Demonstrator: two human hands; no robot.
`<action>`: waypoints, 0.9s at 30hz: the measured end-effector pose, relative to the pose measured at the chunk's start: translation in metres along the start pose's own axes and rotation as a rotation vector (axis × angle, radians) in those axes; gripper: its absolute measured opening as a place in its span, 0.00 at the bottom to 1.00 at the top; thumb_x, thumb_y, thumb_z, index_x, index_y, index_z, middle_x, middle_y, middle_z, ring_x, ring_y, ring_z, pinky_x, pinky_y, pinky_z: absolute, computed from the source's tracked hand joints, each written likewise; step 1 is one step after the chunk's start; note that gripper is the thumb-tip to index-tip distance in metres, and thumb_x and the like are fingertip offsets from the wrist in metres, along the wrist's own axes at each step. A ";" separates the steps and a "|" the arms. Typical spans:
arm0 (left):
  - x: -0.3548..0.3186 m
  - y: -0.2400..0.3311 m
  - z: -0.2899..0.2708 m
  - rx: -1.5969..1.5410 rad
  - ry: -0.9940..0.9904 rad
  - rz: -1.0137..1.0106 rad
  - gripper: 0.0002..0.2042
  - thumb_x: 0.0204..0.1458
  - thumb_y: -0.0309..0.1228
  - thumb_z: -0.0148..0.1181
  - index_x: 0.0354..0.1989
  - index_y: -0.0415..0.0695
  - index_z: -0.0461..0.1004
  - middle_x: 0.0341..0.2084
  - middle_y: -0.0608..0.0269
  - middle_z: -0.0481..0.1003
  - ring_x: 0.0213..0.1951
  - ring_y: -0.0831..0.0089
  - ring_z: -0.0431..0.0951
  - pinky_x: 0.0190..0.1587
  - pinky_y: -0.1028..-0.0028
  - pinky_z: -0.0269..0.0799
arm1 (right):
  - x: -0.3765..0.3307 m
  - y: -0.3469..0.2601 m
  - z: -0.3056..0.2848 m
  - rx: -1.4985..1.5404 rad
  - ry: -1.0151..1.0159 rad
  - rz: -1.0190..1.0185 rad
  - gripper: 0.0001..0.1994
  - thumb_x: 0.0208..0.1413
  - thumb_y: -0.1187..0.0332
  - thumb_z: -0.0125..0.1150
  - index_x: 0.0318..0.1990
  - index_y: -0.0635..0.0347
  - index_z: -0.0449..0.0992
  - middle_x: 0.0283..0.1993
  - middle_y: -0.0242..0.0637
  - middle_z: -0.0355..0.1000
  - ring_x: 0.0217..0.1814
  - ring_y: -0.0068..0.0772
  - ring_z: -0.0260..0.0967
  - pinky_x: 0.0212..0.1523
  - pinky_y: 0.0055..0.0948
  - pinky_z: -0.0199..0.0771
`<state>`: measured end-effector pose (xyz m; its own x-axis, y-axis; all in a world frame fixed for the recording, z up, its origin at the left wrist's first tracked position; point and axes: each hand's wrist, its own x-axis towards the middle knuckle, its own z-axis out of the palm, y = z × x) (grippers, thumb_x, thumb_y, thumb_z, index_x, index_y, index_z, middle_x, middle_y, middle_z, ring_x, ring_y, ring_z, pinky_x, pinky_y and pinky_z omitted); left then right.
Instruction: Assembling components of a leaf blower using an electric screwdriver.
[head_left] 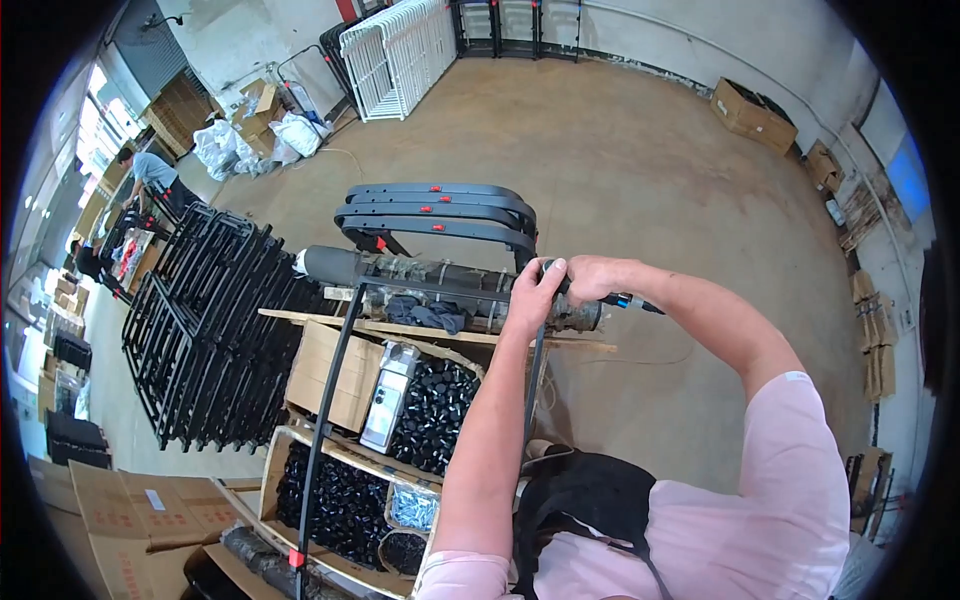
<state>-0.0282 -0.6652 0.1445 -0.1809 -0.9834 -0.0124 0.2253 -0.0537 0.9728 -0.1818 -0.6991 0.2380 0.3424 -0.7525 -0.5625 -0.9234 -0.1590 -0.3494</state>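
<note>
A black tubular metal frame stands in front of me, its crossbar over a padded beam. At its right corner my left hand is closed, apparently around the tube, with the thumb up. Pressed close beside it, my right hand is closed around a dark hand tool with a blue band, which sticks out to the right. A small black part shows between the two hands; its kind is hidden by the fingers. A dark cloth lies against the beam.
Below the beam are boxes of black plastic caps, a phone and a tub of small screws. Grey curved frames stand beyond the beam. Black frames are stacked at left; a person works farther back.
</note>
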 end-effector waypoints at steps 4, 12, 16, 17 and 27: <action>0.004 -0.009 -0.005 -0.099 0.040 0.023 0.17 0.67 0.44 0.63 0.51 0.42 0.79 0.38 0.69 0.78 0.40 0.80 0.73 0.46 0.74 0.72 | -0.002 -0.017 -0.002 -0.042 -0.002 0.024 0.18 0.42 0.67 0.65 0.39 0.72 0.78 0.35 0.50 0.79 0.36 0.47 0.76 0.38 0.46 0.74; 0.000 0.019 -0.063 -0.024 0.272 0.165 0.14 0.64 0.40 0.67 0.42 0.38 0.81 0.29 0.71 0.76 0.34 0.82 0.70 0.39 0.74 0.70 | 0.011 -0.092 -0.013 -0.104 0.017 -0.116 0.21 0.48 0.60 0.63 0.42 0.71 0.83 0.42 0.57 0.82 0.47 0.54 0.82 0.49 0.47 0.81; 0.004 0.042 -0.167 -0.196 0.422 0.128 0.12 0.65 0.39 0.65 0.42 0.42 0.81 0.32 0.73 0.77 0.35 0.83 0.72 0.41 0.75 0.70 | 0.073 -0.185 -0.026 -0.226 -0.040 -0.272 0.20 0.52 0.57 0.59 0.37 0.68 0.84 0.32 0.50 0.83 0.40 0.48 0.84 0.48 0.44 0.82; 0.007 0.050 -0.196 -0.133 0.477 0.188 0.12 0.66 0.39 0.64 0.41 0.42 0.81 0.33 0.73 0.77 0.36 0.83 0.72 0.42 0.76 0.70 | 0.091 -0.207 -0.028 -0.221 -0.043 -0.292 0.19 0.53 0.57 0.58 0.34 0.67 0.85 0.27 0.48 0.82 0.39 0.46 0.85 0.47 0.44 0.82; 0.057 0.100 -0.371 0.013 0.795 0.138 0.16 0.67 0.43 0.61 0.42 0.41 0.82 0.36 0.68 0.79 0.40 0.78 0.74 0.47 0.73 0.70 | 0.243 -0.350 -0.035 -0.172 -0.004 -0.439 0.16 0.56 0.61 0.56 0.36 0.65 0.85 0.30 0.43 0.84 0.37 0.42 0.85 0.43 0.41 0.82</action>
<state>0.3395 -0.7906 0.1553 0.5838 -0.8105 -0.0479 0.1834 0.0742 0.9802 0.2182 -0.8490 0.2495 0.7072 -0.5881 -0.3925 -0.7064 -0.5651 -0.4261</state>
